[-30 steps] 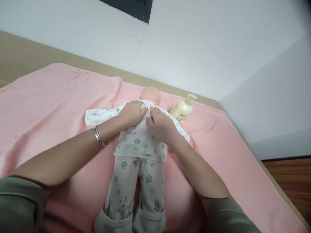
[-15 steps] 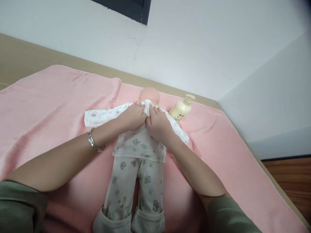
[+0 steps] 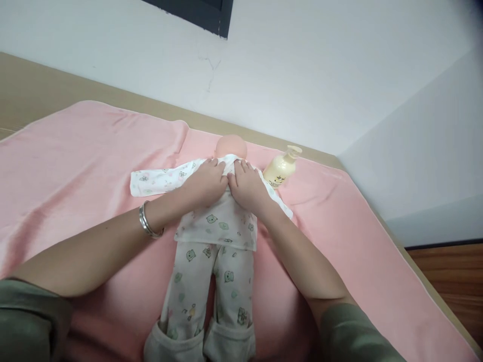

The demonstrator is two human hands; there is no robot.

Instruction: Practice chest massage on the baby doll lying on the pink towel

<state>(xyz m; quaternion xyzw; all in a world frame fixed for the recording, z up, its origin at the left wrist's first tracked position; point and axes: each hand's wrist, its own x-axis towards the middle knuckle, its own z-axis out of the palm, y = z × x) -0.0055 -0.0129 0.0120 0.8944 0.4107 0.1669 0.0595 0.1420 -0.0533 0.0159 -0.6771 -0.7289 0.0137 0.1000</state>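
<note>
A baby doll lies stretched out, its smooth bald head [image 3: 231, 146] at the far end. It wears a white long-sleeved top [image 3: 222, 227] and matching trousers [image 3: 230, 291] printed with small green animals. Both hands rest side by side on the upper part of the top, just below the head. My left hand [image 3: 209, 182] lies with its fingers flat over the cloth. Beside it my right hand [image 3: 247, 185] lies flat too, fingers pointing toward the head. The thumbs are close together at the middle. My palms hide the cloth under them.
A pale yellow pump bottle [image 3: 279, 170] stands to the right of the doll's shoulder. The pink blanket [image 3: 94, 151] under the doll covers a wooden surface [image 3: 45, 75] that meets a white wall [image 3: 283, 75]. One sleeve [image 3: 154, 182] extends left.
My fingertips have moved slightly apart near the collar, and the cloth between them looks a little more spread. The doll and the bottle stay in place.
</note>
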